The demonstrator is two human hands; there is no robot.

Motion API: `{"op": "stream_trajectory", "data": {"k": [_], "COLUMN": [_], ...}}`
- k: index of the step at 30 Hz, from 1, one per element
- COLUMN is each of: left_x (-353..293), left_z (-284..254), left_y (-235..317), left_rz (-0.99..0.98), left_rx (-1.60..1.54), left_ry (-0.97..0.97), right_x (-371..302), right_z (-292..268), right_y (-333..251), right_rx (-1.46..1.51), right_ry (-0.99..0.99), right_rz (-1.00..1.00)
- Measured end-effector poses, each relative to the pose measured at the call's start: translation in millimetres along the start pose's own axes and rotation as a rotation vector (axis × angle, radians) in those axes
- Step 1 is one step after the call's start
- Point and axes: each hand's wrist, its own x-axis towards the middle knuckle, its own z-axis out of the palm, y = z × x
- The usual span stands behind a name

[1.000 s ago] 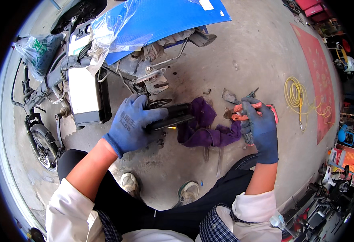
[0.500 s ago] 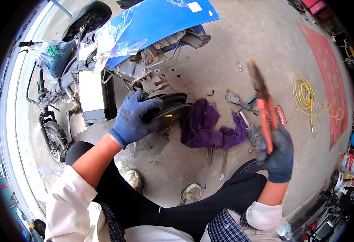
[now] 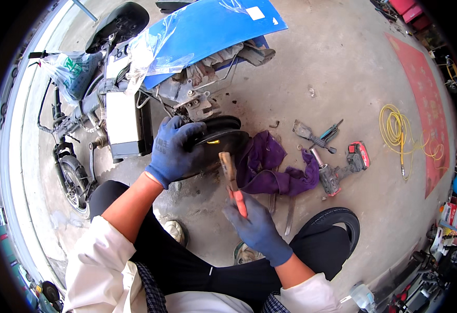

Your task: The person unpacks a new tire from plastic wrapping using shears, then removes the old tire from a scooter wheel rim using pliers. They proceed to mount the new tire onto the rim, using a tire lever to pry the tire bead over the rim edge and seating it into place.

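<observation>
left of the black wheel (image 3: 232, 141) is the bike (image 3: 119, 115). the left hand (image 3: 175, 148) is curled on the wheel's edge; the right hand (image 3: 259, 227), closed around red pliers (image 3: 230, 180), is near it. this wheel work seems to call for steady holding. purple cloth (image 3: 291, 180), right of the wheel, maybe disturbs; the drill (image 3: 331, 178) lies farther right.

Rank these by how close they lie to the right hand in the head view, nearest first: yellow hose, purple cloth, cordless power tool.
From the right hand:
1. Purple cloth: on the floor, just ahead.
2. Cordless power tool: ahead and to the right, past the cloth.
3. Yellow hose: coiled farther right, beyond the tool.
</observation>
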Motion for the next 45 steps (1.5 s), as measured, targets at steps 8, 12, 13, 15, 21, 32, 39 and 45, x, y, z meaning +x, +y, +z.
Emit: {"op": "stream_trajectory", "data": {"k": [8, 12, 13, 15, 21, 32, 39, 45], "left_x": [0, 1, 1, 2, 4, 13, 17, 20], "left_z": [1, 0, 0, -1, 1, -4, 0, -3], "left_y": [-5, -5, -5, -5, -11, -12, -13, -11], "left_rz": [0.023, 0.025, 0.024, 0.020, 0.050, 0.066, 0.114, 0.148], "left_rx": [-0.020, -0.029, -0.026, -0.017, -0.041, -0.084, -0.139, -0.131], "left_ry": [0.006, 0.000, -0.001, -0.011, -0.010, -0.109, -0.118, -0.132], "right_x": [33, 44, 45, 46, 39, 25, 23, 14], "right_z": [26, 37, 39, 43, 35, 23, 20, 24], "right_y": [19, 19, 21, 23, 11, -2, 17, 11], "right_rx": [-0.441, -0.445, -0.452, -0.460, -0.542, -0.780, 0.768, 1.332], "right_ry": [0.316, 0.357, 0.354, 0.347, 0.326, 0.316, -0.217, -0.351], "right_rz": [-0.319, -0.312, -0.312, -0.309, -0.289, -0.312, 0.265, 0.514]}}
